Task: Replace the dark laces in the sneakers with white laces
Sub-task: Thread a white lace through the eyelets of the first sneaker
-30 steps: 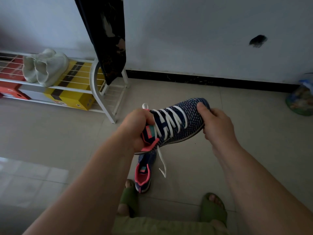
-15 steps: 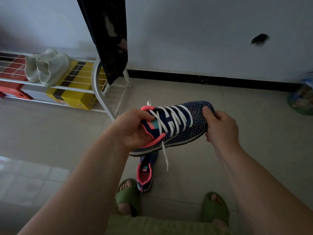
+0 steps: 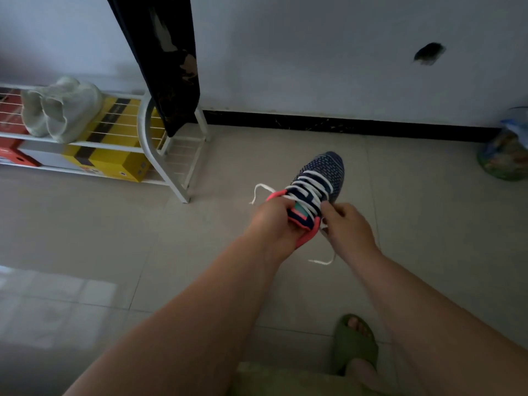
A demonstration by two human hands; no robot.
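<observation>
A navy knit sneaker [image 3: 323,175] with a pink collar and a white lace [image 3: 313,185] threaded through it is held above the floor, toe pointing away from me. My left hand [image 3: 274,221] grips its heel and collar. My right hand [image 3: 347,221] sits at the sneaker's right side by the top eyelets, fingers curled, pinching the lace there. One loose lace end [image 3: 258,191] sticks out to the left, the other [image 3: 323,261] hangs below my right wrist. The second sneaker is out of sight.
A white wire shoe rack [image 3: 160,155] stands at the left with yellow [image 3: 114,155] and red boxes [image 3: 14,150] and pale shoes [image 3: 60,108]. A dark cloth [image 3: 168,61] hangs over it. A bag [image 3: 505,152] lies at the right wall. My foot in a green slipper [image 3: 354,344] is below.
The sneaker has turned so its toe points away from me. My right hand left the toe and came to the lace near the collar. The second sneaker on the floor went out of view.
</observation>
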